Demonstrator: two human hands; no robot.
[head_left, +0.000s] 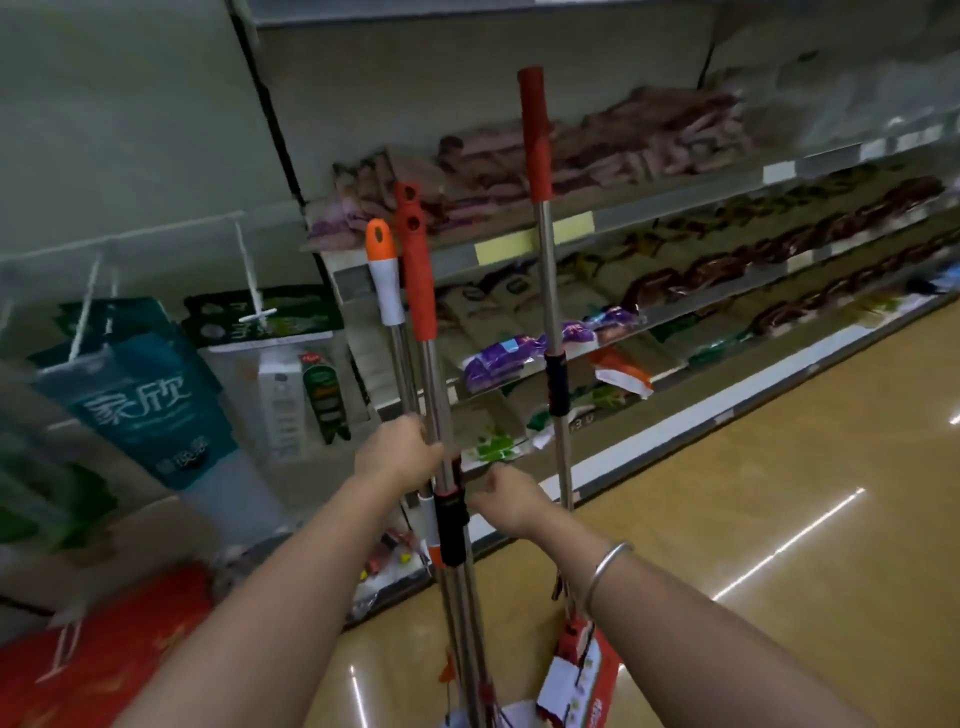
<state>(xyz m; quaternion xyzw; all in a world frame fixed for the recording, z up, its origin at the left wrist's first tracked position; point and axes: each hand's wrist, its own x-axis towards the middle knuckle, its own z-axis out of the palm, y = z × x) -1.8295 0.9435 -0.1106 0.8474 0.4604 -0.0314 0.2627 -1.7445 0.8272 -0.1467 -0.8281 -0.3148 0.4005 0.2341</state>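
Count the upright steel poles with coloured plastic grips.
3. An orange-and-white-gripped steel pole and a red-gripped steel pole are bunched in the left hand; a taller red-gripped pole stands apart on the right. More may hide in the bunch.

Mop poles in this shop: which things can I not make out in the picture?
- Lower ends of the poles in the left hand: cut off by the bottom edge, head view.
- Fingers of the right hand: turned away; whether they hold anything is unclear.
- Foot of the tall pole: hidden behind the right wrist.
- Labels of the shelf packs: blurred, unreadable.
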